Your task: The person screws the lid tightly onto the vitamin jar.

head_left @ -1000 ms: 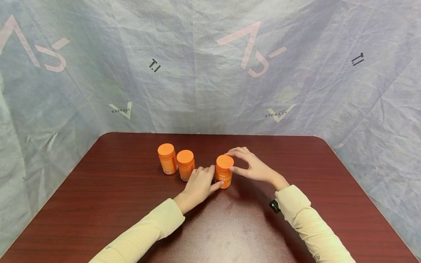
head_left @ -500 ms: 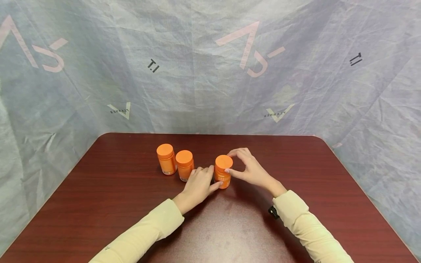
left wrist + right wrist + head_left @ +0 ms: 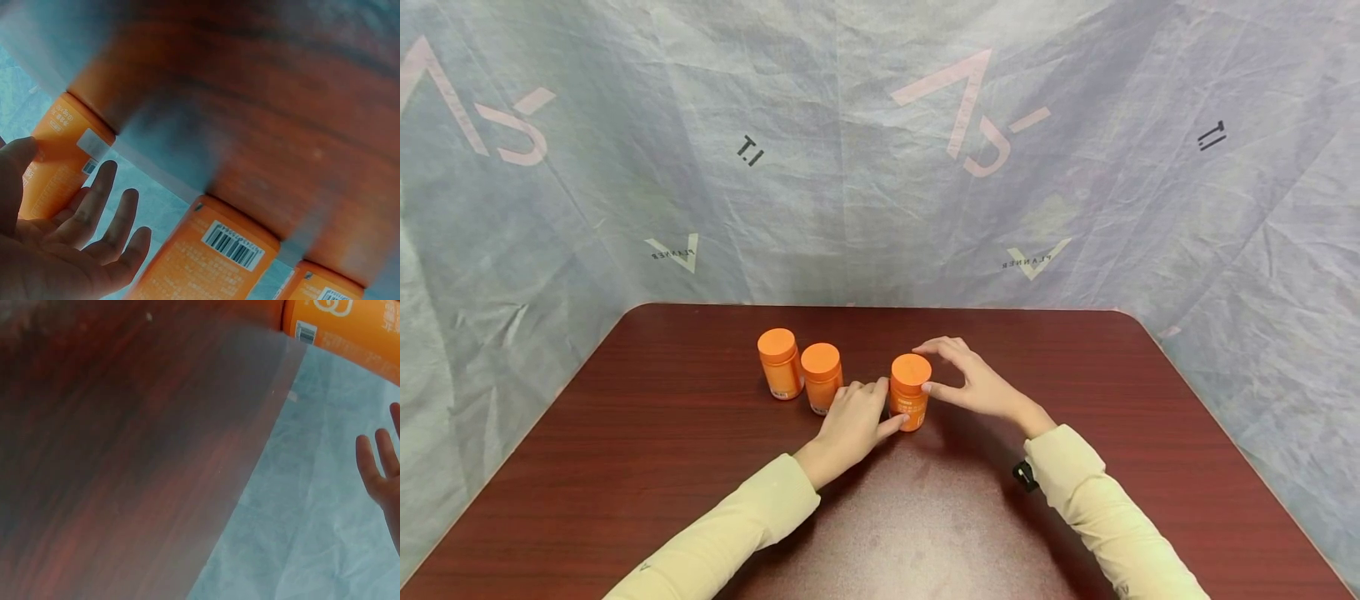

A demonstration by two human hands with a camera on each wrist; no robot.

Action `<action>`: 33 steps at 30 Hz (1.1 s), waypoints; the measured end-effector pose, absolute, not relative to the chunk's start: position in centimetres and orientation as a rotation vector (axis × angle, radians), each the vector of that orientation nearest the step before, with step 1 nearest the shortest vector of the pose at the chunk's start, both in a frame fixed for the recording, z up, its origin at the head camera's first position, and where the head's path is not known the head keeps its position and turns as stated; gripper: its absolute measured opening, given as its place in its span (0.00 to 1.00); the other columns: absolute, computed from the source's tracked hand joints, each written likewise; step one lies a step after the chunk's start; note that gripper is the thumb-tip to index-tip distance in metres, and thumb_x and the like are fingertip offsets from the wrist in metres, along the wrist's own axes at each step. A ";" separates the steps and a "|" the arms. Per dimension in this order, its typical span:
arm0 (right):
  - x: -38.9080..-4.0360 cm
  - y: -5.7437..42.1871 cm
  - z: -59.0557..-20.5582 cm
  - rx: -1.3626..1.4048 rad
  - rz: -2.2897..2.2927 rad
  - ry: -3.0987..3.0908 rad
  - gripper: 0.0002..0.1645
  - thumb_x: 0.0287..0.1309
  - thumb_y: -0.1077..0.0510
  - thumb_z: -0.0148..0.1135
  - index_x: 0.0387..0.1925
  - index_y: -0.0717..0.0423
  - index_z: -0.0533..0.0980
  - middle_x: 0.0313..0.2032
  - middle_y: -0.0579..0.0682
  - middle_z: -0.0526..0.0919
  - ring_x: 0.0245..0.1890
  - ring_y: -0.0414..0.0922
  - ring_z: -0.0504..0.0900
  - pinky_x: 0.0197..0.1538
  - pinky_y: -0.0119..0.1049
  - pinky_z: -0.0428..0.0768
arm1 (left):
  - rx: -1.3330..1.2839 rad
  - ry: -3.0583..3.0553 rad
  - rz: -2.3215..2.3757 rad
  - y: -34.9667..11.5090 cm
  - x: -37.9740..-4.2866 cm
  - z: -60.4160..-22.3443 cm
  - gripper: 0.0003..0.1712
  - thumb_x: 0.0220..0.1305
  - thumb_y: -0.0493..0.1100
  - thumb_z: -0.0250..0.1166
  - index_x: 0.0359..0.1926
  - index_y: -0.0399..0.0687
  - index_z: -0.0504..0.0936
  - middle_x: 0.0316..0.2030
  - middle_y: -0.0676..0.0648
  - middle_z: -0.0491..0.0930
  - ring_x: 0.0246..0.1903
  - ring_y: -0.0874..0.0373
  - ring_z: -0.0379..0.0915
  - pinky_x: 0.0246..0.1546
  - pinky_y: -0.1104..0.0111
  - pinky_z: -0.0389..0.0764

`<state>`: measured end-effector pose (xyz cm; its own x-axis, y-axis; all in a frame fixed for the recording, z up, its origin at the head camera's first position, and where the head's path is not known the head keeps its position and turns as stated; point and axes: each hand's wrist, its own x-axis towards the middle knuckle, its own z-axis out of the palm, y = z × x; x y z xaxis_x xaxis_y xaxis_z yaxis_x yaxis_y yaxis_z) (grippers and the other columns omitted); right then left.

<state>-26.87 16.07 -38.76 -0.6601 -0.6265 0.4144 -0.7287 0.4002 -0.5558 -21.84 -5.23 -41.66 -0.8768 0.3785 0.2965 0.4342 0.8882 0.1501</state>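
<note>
An orange pill bottle [image 3: 909, 408] with a flat screw cap [image 3: 911, 373] stands upright near the table's middle. Its lower body is held by my left hand [image 3: 852, 423], thumb at the front and forefinger at the left side. My right hand [image 3: 981, 385] is at the cap, thumb on its front right edge and forefinger behind it. To the left stand two similar capped bottles, a nearer one [image 3: 822, 377] and a farther one [image 3: 780, 363]. In the left wrist view, the other fingers of my left hand [image 3: 81, 244] are spread apart beside the held bottle [image 3: 59, 162].
The dark red wooden table [image 3: 685, 467] has rounded far corners. A grey printed cloth [image 3: 850, 167] hangs behind it and along both sides. A small black device [image 3: 1024, 475] sits at the right cuff.
My right thumb slid left across the cap's front, then came back to its right edge, the wrist turning with it. My left hand and the bottles keep their places.
</note>
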 end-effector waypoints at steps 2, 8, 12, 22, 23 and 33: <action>-26.9 16.1 -38.6 1.254 1.108 -2.513 0.28 0.53 0.57 0.63 0.57 0.56 0.68 0.55 0.48 0.72 0.54 0.49 0.66 0.55 0.47 0.65 | -0.611 -2.795 -0.314 -5.2 -21.9 -41.7 0.29 0.57 0.62 0.58 0.46 0.42 0.73 0.33 0.49 0.81 0.34 0.52 0.75 0.40 0.59 0.74; -25.9 15.7 -36.9 1.340 1.136 -2.502 0.27 0.54 0.65 0.60 0.57 0.63 0.68 0.55 0.58 0.72 0.56 0.52 0.66 0.58 0.51 0.63 | -0.611 -2.796 -0.318 -5.2 -21.9 -41.7 0.29 0.57 0.62 0.59 0.45 0.43 0.74 0.32 0.49 0.80 0.33 0.52 0.74 0.38 0.60 0.74; -25.1 15.4 -35.7 1.369 1.147 -2.502 0.26 0.53 0.67 0.59 0.55 0.66 0.68 0.53 0.60 0.73 0.54 0.55 0.67 0.57 0.51 0.64 | -0.613 -2.796 -0.317 -5.2 -21.9 -41.7 0.29 0.57 0.62 0.58 0.46 0.43 0.73 0.33 0.49 0.80 0.33 0.53 0.74 0.38 0.60 0.74; -26.1 15.6 -37.6 1.251 1.122 -2.485 0.24 0.50 0.59 0.65 0.51 0.56 0.71 0.50 0.51 0.75 0.51 0.50 0.69 0.54 0.44 0.67 | -0.619 -2.791 -0.310 -5.3 -21.8 -41.7 0.29 0.58 0.62 0.58 0.46 0.42 0.73 0.33 0.48 0.80 0.33 0.52 0.74 0.39 0.60 0.73; -25.8 15.4 -37.4 1.230 1.138 -2.488 0.24 0.50 0.60 0.66 0.50 0.57 0.71 0.50 0.53 0.75 0.50 0.51 0.69 0.53 0.43 0.67 | -0.619 -2.791 -0.309 -5.3 -21.8 -41.7 0.29 0.58 0.62 0.58 0.46 0.42 0.73 0.33 0.48 0.80 0.33 0.52 0.75 0.39 0.60 0.73; -26.3 15.4 -39.6 1.075 1.149 -2.454 0.25 0.46 0.54 0.69 0.47 0.49 0.72 0.46 0.45 0.75 0.48 0.43 0.70 0.51 0.38 0.69 | -0.631 -2.802 -0.334 -5.3 -21.8 -41.6 0.30 0.58 0.62 0.58 0.47 0.41 0.73 0.35 0.47 0.81 0.35 0.52 0.75 0.41 0.59 0.73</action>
